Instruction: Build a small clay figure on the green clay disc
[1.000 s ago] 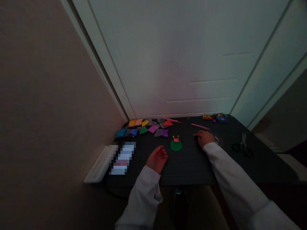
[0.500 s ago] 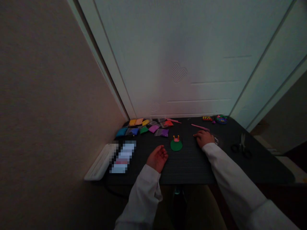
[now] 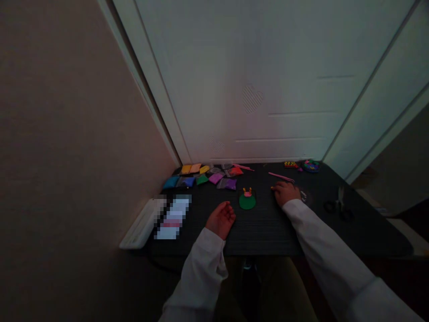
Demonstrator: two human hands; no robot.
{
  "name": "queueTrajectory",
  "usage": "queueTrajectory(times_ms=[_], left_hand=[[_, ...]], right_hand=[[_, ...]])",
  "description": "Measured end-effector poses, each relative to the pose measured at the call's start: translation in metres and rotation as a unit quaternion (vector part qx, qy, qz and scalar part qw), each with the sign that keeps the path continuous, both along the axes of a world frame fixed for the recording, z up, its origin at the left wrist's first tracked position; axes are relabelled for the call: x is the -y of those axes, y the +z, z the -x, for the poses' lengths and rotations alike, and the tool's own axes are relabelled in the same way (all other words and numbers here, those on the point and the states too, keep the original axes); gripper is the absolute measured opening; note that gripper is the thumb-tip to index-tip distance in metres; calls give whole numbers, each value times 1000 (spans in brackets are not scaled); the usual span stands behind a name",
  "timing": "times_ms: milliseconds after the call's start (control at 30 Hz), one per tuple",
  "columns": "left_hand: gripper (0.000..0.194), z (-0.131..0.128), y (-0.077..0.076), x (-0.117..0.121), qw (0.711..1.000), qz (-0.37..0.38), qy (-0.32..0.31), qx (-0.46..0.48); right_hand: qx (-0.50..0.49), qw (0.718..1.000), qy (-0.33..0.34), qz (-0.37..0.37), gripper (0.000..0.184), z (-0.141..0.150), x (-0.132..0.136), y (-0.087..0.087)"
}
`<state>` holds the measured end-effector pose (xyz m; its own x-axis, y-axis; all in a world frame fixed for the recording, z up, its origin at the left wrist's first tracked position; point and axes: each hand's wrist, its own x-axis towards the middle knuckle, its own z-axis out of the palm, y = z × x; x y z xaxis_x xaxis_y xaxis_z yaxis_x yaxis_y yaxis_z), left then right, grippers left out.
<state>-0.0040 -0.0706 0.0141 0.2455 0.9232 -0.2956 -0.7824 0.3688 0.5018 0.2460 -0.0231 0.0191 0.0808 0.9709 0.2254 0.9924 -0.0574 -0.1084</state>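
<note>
Palm up, my left hand (image 3: 221,220) rests on the dark table with its fingers loosely curled and no object visible in it. To its right lies a flat green clay piece (image 3: 247,202) with a pink part (image 3: 247,194) and two small orange stalks at its far edge. Farther right, my right hand (image 3: 286,192) is palm down on the table, fingers drawn together. A tiny orange spot shows at its fingertips, too small to make out. Just beyond that hand is a pink tool (image 3: 281,177); a clear round item (image 3: 304,196) is partly hidden beside its wrist.
Several coloured clay packets (image 3: 202,180) lie at the back left, near pink sticks (image 3: 243,167). A blurred phone screen (image 3: 173,219) and a white device (image 3: 142,226) are at left. Black scissors (image 3: 339,205) lie at right. Colourful clay pieces (image 3: 311,166) sit at the back right.
The whole view has shifted slightly. Both hands keep nearly the same places and poses, and the green clay piece has not moved on the table.
</note>
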Motion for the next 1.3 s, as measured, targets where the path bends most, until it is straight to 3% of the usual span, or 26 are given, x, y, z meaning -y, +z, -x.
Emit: queueTrajectory(times_ms=[1300], left_hand=[[9, 0, 3, 1, 1000, -3, -2, -5]], right_hand=[[-26, 999, -33, 23, 30, 0, 2, 3]])
